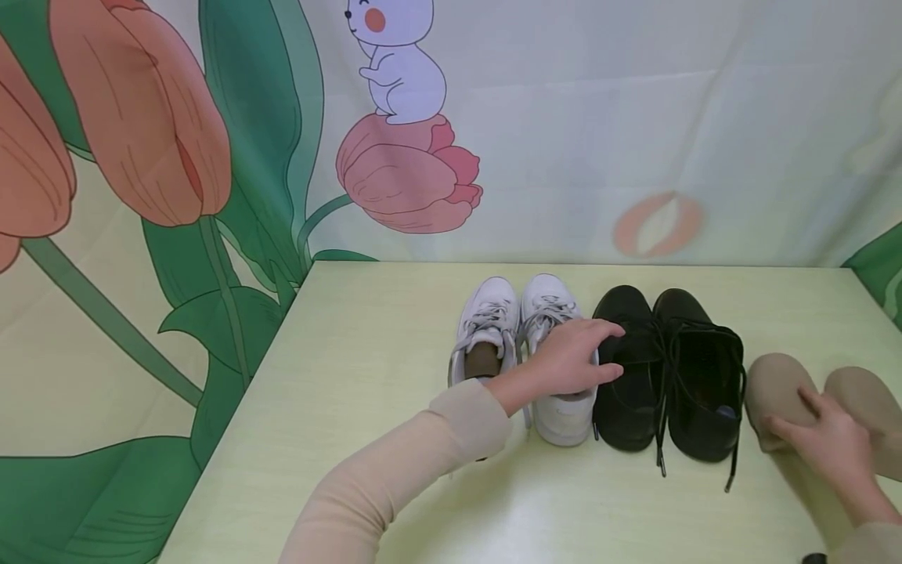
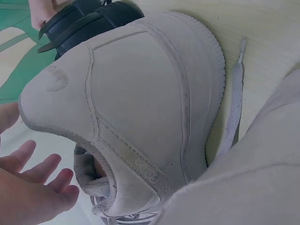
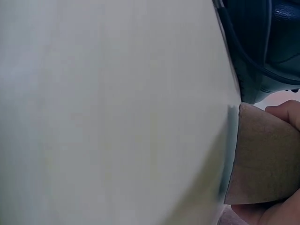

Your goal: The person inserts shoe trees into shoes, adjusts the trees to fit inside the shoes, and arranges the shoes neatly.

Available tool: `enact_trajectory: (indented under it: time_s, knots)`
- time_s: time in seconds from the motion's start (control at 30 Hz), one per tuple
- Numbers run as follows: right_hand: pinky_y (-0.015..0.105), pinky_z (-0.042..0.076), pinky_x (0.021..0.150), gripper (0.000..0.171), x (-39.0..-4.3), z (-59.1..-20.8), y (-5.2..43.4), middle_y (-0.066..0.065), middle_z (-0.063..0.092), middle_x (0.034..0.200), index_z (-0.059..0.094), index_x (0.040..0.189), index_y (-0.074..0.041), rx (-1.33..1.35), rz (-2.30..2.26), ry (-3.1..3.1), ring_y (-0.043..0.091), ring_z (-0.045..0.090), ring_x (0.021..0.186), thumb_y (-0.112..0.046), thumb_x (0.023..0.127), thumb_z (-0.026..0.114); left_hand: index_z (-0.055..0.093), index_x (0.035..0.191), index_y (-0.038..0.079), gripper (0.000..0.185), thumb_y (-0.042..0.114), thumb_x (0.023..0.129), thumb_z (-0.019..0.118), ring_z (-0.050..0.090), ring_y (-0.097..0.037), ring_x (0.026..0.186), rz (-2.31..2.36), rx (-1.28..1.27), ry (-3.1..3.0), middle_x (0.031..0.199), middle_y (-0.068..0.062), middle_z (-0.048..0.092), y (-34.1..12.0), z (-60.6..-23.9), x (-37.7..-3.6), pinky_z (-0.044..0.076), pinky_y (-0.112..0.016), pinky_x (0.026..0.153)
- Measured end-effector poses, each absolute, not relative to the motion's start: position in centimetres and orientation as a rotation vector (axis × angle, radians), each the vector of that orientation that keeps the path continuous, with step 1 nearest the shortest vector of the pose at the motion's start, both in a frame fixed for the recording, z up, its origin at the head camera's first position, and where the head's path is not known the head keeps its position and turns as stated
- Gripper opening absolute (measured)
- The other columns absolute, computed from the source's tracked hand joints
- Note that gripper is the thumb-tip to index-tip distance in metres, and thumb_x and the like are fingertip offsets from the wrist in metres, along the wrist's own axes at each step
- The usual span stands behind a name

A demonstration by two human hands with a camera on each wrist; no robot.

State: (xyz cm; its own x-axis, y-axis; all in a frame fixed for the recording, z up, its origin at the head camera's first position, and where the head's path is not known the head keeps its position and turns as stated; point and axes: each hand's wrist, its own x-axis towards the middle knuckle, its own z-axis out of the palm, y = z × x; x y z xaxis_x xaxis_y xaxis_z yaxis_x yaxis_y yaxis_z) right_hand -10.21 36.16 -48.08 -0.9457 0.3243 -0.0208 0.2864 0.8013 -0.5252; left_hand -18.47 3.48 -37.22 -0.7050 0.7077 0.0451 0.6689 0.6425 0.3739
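My left hand [image 1: 574, 356] hovers over the right one of two white lace-up sneakers, its fingers stretched towards the black shoes. In the left wrist view the heel of that white sneaker [image 2: 136, 89] fills the middle, with the loose fingers [image 2: 33, 183] beside its collar. At the right, my right hand [image 1: 831, 439] grips the left one of two beige slippers [image 1: 775, 380], thumb on one side and fingers on the other. Its beige end [image 3: 267, 157] shows between the fingers in the right wrist view. The second slipper [image 1: 863, 392] lies beside it, partly behind the hand.
On the pale table [image 1: 352, 352] the other white sneaker [image 1: 489, 305] stands at the left of the row. A left black shoe [image 1: 627, 427] and a right black shoe [image 1: 705, 442] stand mid-row, laces trailing. Behind hangs a printed curtain [image 1: 564, 141].
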Motion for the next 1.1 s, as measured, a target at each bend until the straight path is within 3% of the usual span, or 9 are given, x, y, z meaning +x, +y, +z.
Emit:
enact_trajectory:
  time_s: [0.3, 0.67, 0.77, 0.9, 1.03, 1.1]
  knots:
    - [0.063, 0.025, 0.086, 0.078, -10.1, -48.7, 36.3, 0.04, 0.027, 0.126, 0.022, 0.133, 0.011, -0.424, 0.819, -2.946, 0.059, 0.027, 0.109, -0.041, 0.084, 0.053, 0.043, 0.13, 0.019, 0.047, 0.034, 0.087, 0.053, 0.042, -0.013, 0.121, 0.542, 1.136, 2.748, 0.131, 0.004, 0.046, 3.9, -37.6, -18.6, 0.033, -0.026, 0.099]
    - [0.064, 0.024, 0.086, 0.087, -9.9, -48.8, 37.1, 0.043, 0.018, 0.128, 0.016, 0.134, 0.013, -0.217, 0.927, -2.988, 0.057, 0.024, 0.112, -0.038, 0.08, 0.061, 0.043, 0.129, 0.019, 0.047, 0.035, 0.087, 0.053, 0.042, -0.012, 0.121, 0.519, 1.144, 2.732, 0.132, 0.003, 0.045, 4.2, -37.5, -19.0, 0.034, -0.026, 0.099]
    - [0.066, 0.018, 0.089, 0.092, -9.8, -49.0, 37.4, 0.042, 0.005, 0.133, 0.01, 0.137, 0.009, -0.187, 1.051, -2.989, 0.056, 0.016, 0.118, -0.039, 0.078, 0.064, 0.043, 0.129, 0.018, 0.047, 0.035, 0.086, 0.053, 0.043, -0.012, 0.121, 0.504, 1.151, 2.73, 0.131, 0.003, 0.046, 4.2, -37.6, -19.0, 0.035, -0.026, 0.098]
    - [0.066, 0.01, 0.093, 0.097, -9.7, -49.3, 37.7, 0.037, 0.0, 0.138, 0.005, 0.139, 0.005, -0.124, 1.176, -2.976, 0.052, 0.0, 0.126, -0.037, 0.076, 0.066, 0.043, 0.129, 0.018, 0.046, 0.035, 0.087, 0.053, 0.043, -0.013, 0.12, 0.472, 1.155, 2.733, 0.131, 0.003, 0.046, 4.3, -37.5, -19.1, 0.036, -0.026, 0.098]
    - [0.066, 0.012, 0.093, 0.1, -9.7, -49.3, 38.1, 0.034, 0.001, 0.141, 0.0, 0.14, 0.001, -0.11, 1.223, -3.013, 0.049, -0.003, 0.127, -0.039, 0.076, 0.065, 0.043, 0.129, 0.019, 0.046, 0.035, 0.087, 0.052, 0.043, -0.013, 0.12, 0.451, 1.15, 2.739, 0.132, 0.003, 0.045, 4.3, -37.5, -19.3, 0.035, -0.027, 0.098]
    - [0.066, 0.017, 0.09, 0.1, -9.7, -49.2, 38.1, 0.036, 0.0, 0.139, 0.0, 0.14, 0.0, -0.13, 1.199, -3.048, 0.052, 0.002, 0.125, -0.042, 0.077, 0.064, 0.043, 0.129, 0.019, 0.046, 0.036, 0.087, 0.052, 0.043, -0.013, 0.12, 0.446, 1.148, 2.742, 0.132, 0.003, 0.045, 4.4, -37.5, -19.4, 0.035, -0.026, 0.098]
